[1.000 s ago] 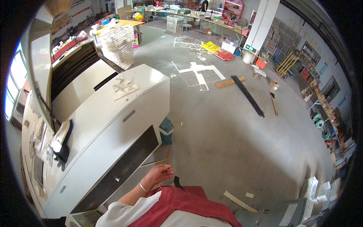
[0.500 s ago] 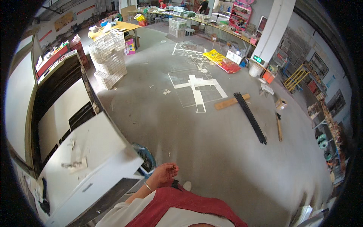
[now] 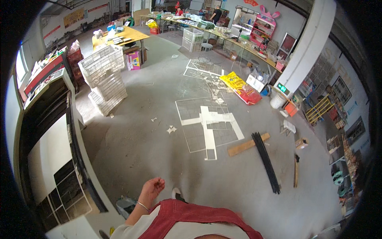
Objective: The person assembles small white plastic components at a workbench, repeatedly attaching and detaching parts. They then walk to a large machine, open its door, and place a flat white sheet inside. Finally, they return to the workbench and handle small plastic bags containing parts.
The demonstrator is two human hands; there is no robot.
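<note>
My left hand (image 3: 153, 189) hangs in front of my body with its fingers loosely curled, and nothing shows in it. A thin bangle (image 3: 143, 206) circles that wrist. Nearest to the hand is a dark bucket-like container (image 3: 126, 206) on the floor, partly hidden by my forearm. To the left stands a large machine (image 3: 75, 131) with a pale sheet (image 3: 47, 153) and a dark gridded part inside. My right hand is out of the picture. One shoe (image 3: 177, 194) shows below my red apron (image 3: 191, 211).
White cut-out sheets (image 3: 209, 135) lie on the floor ahead, with scraps (image 3: 171, 129) nearby. Black strips (image 3: 266, 162) cross a wooden board (image 3: 240, 148) to the right. Stacked white baskets (image 3: 104, 77), yellow and red sacks (image 3: 242, 89) and a pillar (image 3: 308, 44) stand farther off. People work at a long table.
I have moved forward: the white sheets and black strips appear nearer, and the machine's white top has slid toward the lower left. My left hand has shifted left and stays curled.
</note>
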